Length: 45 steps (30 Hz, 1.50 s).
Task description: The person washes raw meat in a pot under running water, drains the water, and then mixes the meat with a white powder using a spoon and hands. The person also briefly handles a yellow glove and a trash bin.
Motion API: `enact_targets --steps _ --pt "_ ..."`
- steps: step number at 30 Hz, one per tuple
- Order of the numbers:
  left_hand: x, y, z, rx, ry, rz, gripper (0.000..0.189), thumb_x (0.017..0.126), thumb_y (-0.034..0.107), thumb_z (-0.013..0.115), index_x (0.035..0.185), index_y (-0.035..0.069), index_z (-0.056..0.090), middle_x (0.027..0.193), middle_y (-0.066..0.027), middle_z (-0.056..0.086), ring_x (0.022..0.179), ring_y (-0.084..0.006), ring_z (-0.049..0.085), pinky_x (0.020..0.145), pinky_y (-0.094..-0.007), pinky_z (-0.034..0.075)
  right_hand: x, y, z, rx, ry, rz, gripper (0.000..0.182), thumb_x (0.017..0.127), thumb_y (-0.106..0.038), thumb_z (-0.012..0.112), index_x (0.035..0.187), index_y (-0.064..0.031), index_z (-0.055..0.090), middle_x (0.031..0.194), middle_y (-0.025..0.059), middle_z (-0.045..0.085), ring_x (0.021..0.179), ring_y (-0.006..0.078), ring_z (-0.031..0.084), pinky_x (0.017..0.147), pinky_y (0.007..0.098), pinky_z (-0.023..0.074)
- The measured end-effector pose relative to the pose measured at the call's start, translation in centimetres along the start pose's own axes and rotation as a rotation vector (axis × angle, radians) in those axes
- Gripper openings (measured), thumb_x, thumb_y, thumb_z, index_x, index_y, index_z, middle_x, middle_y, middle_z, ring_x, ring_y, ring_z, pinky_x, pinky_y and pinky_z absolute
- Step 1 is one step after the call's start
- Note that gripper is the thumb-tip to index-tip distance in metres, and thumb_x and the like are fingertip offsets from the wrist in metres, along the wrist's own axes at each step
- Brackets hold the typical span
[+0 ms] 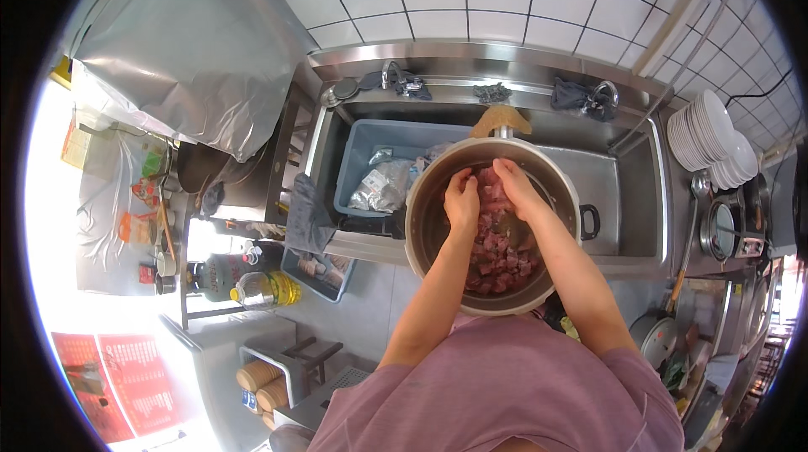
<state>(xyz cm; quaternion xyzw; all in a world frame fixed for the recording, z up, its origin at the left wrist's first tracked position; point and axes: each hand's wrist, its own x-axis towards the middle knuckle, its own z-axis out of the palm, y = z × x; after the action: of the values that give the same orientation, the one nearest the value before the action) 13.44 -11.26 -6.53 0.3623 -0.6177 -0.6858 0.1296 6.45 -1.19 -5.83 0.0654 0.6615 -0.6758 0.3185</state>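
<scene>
A large metal pot (435, 249), likely a pressure-cooker body, is in front of me across the sink's front edge. It holds many small chunks of raw red meat (502, 262). Both hands are inside the pot, touching the meat near its far side. My left hand (463, 202) has curled fingers at the left edge of the meat pile. My right hand (519, 190) lies opposite, its fingers reaching over the chunks. Whether either hand grips a piece is hidden. A black side handle (590, 222) sticks out from the pot's right.
Left of the pot, a blue-grey plastic tub (347, 161) with bagged items stands in the steel sink (587, 168). Two faucets (392, 73) rise behind. Stacked white plates (701, 130) and a long-handled ladle (691, 225) are at right. An oil bottle (268, 290) stands lower left.
</scene>
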Motion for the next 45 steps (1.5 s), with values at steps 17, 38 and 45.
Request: enact_targets --steps 17,38,45 --pt "7.6 -7.2 -0.2 -0.259 -0.142 -0.616 0.055 0.079 0.045 0.059 0.121 0.010 0.051 0.119 -0.0115 0.051 0.105 -0.0270 0.051 0.084 -0.0410 0.044 2.0 0.9 1.6 -0.190 -0.097 0.218 0.062 0.083 -0.034 0.058 0.135 -0.0098 0.036 0.135 0.0104 0.040 0.119 0.0250 0.043 0.094 0.0353 0.0363" --pt "4.0 -4.4 -2.2 -0.212 -0.065 -0.600 0.045 0.082 0.029 0.053 0.122 0.011 0.046 0.117 -0.0100 0.052 0.107 -0.0288 0.046 0.092 -0.0467 0.035 4.5 4.8 -3.5 -0.429 0.291 0.090 0.042 0.078 -0.020 0.057 0.117 -0.0043 0.051 0.114 0.0134 0.055 0.106 0.0263 0.052 0.088 0.0351 0.0411" --pt "4.6 -4.4 0.4 -0.199 -0.191 -0.751 0.078 0.072 0.048 0.067 0.133 0.014 0.033 0.125 -0.0110 0.046 0.108 -0.0280 0.049 0.085 -0.0449 0.044 7.2 9.8 -1.4 -0.361 0.048 0.053 0.060 0.075 -0.027 0.067 0.128 -0.0100 0.044 0.122 0.0161 0.051 0.110 0.0285 0.051 0.088 0.0378 0.0441"
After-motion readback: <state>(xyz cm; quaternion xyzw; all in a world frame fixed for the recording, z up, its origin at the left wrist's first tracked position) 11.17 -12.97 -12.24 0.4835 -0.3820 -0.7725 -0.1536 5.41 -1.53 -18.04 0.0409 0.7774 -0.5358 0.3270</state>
